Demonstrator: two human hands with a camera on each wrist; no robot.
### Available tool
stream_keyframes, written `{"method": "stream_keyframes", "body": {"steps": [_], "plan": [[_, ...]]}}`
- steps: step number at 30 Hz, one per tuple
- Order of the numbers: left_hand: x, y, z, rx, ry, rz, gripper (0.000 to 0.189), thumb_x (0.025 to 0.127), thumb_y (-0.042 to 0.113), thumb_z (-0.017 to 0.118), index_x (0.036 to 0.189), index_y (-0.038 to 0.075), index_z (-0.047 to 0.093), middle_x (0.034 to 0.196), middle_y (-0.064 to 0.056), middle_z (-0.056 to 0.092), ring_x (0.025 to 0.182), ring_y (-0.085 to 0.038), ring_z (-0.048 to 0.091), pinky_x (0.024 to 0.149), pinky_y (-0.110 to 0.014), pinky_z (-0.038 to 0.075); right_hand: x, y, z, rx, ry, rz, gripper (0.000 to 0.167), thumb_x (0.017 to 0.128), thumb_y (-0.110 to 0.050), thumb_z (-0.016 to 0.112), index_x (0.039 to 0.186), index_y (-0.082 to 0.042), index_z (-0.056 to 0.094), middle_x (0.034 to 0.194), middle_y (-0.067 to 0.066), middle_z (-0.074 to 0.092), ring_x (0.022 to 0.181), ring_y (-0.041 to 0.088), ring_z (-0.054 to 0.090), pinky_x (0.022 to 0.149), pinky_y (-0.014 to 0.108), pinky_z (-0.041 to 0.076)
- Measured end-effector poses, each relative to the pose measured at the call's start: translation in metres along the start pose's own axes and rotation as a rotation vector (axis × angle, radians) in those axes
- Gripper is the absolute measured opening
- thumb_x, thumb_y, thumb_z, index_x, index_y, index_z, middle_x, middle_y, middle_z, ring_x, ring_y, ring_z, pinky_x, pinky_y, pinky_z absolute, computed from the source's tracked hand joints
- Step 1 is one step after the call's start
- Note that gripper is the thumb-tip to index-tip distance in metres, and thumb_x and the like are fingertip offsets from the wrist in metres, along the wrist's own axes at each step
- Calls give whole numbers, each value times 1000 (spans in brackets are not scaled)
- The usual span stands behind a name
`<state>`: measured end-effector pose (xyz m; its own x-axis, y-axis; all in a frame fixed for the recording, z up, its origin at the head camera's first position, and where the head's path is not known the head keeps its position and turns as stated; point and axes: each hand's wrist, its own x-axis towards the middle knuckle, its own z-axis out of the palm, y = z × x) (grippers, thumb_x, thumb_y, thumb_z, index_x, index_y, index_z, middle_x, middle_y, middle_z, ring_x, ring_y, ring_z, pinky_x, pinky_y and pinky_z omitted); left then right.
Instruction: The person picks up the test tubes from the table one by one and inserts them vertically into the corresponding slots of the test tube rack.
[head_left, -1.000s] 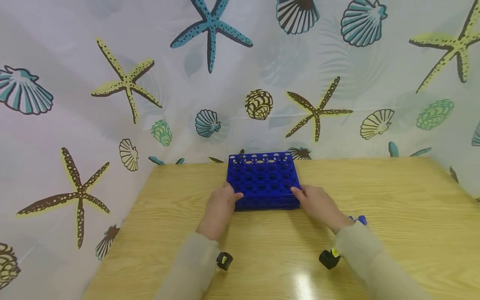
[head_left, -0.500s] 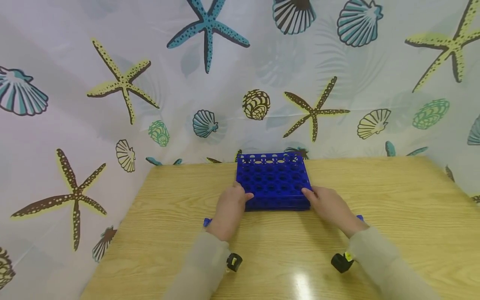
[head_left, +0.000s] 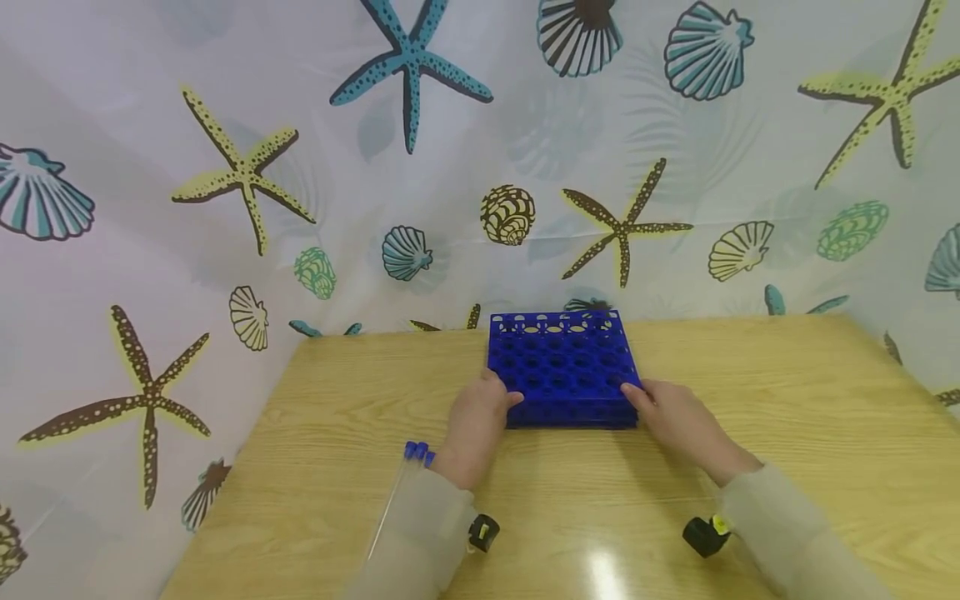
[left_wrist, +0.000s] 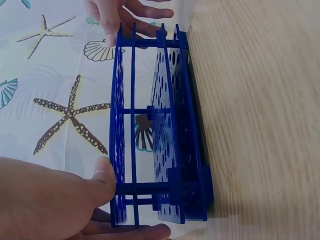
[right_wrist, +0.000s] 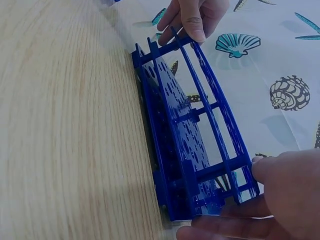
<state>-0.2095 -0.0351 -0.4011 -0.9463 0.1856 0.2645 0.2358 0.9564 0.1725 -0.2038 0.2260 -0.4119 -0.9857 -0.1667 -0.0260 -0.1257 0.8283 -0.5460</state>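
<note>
A blue plastic test tube rack (head_left: 558,367) with rows of round holes is near the back of the table, between both hands. My left hand (head_left: 476,421) grips its left end, thumb on the top plate and fingers round the side. At the other end my right hand (head_left: 686,425) holds it the same way, thumb (right_wrist: 260,167) on the upper edge. Both wrist views show the rack's open tiers (left_wrist: 167,125) from the side, with no tubes seen in them. Its base is low at the tabletop; whether it touches I cannot tell.
Several thin clear tubes with blue caps (head_left: 416,450) lie on the wooden table (head_left: 585,500) left of my left forearm, which partly covers them. A white cloth (head_left: 337,183) printed with starfish and shells hangs behind the table and along its sides.
Both hands have moved the rack to the right along the back of the table, keeping their grip. Capped tubes by the left forearm have come into view; blue caps by the right wrist are now hidden.
</note>
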Motion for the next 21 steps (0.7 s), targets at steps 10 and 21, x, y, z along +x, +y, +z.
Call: {"method": "stream_keyframes", "body": {"steps": [10, 21], "plan": [[1, 16, 3, -5, -73, -43, 65, 97, 40, 57, 127, -17, 55, 108, -23, 72, 87, -27, 74, 70, -30, 59, -8, 11, -9, -13, 0, -10, 49, 108, -41, 36, 92, -1, 61, 78, 8, 66, 69, 19, 57, 69, 42, 49], [-1, 13, 3, -28, -108, -37, 65, 98, 42, 55, 128, -15, 55, 102, -19, 72, 87, -26, 73, 71, -31, 59, -10, 13, -9, -23, 2, -16, 46, 108, -37, 39, 90, -1, 61, 76, 8, 65, 68, 19, 56, 68, 41, 49]]}}
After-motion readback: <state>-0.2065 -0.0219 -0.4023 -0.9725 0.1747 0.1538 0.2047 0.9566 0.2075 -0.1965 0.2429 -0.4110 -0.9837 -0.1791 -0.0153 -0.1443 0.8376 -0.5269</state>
